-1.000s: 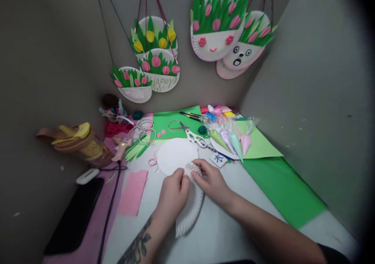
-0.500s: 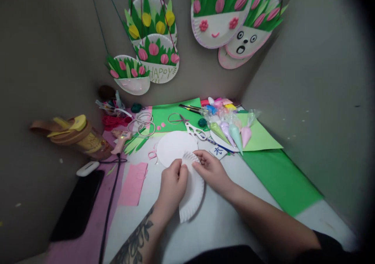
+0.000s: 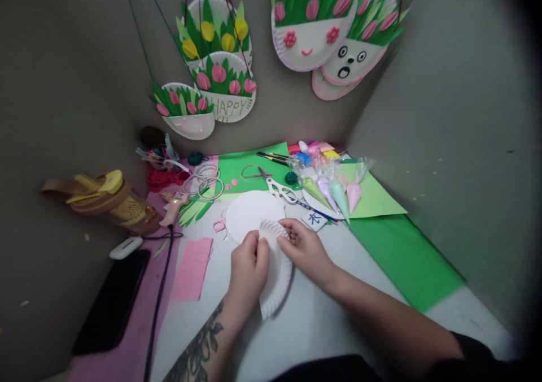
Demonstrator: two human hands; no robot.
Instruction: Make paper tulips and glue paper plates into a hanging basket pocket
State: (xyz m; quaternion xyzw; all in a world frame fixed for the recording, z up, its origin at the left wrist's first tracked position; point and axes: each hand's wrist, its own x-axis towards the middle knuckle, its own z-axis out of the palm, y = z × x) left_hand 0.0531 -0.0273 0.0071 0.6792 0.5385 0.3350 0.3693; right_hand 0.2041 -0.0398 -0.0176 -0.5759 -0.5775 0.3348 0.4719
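- Together, the left hand and right hand pinch the fluted half plate near its upper end.
- Just beyond lie a white disc and scissors.

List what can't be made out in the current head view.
- White half plate, head view: part of its straight edge, hidden by the left hand.
- White disc, head view: its near edge, partly covered by half plate and left hand.
- Smiling plate, head view: top, cut off by the picture's upper edge.
- HAPPY plate, head view: strokes below the word, too small.
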